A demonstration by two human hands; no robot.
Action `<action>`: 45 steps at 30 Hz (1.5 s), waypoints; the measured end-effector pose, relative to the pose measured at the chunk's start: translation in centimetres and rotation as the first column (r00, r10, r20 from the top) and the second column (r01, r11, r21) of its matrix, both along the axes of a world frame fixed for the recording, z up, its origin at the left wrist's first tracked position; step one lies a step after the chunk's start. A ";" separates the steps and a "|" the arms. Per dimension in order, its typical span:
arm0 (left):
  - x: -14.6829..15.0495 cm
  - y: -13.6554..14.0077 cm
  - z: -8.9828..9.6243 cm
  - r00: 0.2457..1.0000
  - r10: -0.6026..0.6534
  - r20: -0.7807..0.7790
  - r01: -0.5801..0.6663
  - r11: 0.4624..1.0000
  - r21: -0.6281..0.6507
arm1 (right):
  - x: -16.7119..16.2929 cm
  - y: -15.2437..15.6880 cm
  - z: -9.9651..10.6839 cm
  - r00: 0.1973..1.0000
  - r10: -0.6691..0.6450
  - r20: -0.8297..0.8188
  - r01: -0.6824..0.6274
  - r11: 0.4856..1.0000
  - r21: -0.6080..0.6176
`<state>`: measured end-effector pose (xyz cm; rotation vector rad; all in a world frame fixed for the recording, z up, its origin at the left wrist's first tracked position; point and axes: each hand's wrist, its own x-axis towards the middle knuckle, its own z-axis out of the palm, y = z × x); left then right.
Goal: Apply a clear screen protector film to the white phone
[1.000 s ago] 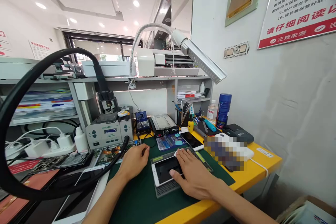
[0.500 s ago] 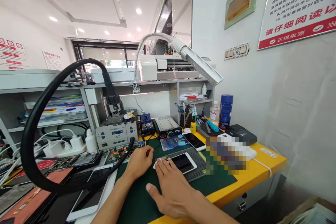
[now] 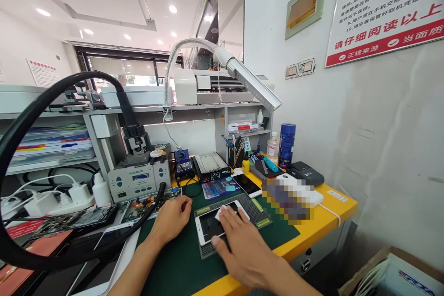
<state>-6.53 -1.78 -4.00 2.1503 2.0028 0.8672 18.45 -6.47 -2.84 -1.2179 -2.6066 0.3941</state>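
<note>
A phone with a white frame and dark screen (image 3: 208, 226) lies face up on a perforated grey pad (image 3: 255, 208) with yellow labels. My right hand (image 3: 243, 245) lies over it, fingers stretched together and thumb apart, pressing a folded white wipe (image 3: 219, 214) to the glass. Part of the wipe and the phone's near edge are hidden beneath that hand. To the left, my left hand (image 3: 173, 217) rests in a loose fist on the green mat (image 3: 169, 263), beside the phone and not touching it. I see nothing in its curled fingers.
A second phone (image 3: 247, 185) lies behind the pad. A black hose (image 3: 14, 125) arches from the grey rework station (image 3: 138, 178) on the left. Tablets and parts crowd the left side. A blue spray can (image 3: 287, 145) and a bottle (image 3: 273, 147) stand back right. A lamp (image 3: 256, 83) overhangs.
My right hand has slid the wipe rightward along the screen from the phone's left end, uncovering that end. My left hand stays curled. The view has turned slightly right.
</note>
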 end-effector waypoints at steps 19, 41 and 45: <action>0.4 0.0 0.2 1.000 0.012 0.008 -0.012 1.000 0.000 | -5.4 0.0 -0.3 0.992 0.125 -0.017 -0.125 0.992 -0.032; 0.1 -0.5 0.4 1.000 0.017 -0.016 -0.018 0.998 -0.057 | 0.6 -1.6 -2.7 0.988 0.157 -0.008 -0.157 0.986 0.054; 0.1 -0.6 0.6 1.000 0.013 -0.014 -0.015 0.997 -0.081 | 3.5 -1.6 -1.6 0.999 0.031 0.034 -0.033 0.998 0.049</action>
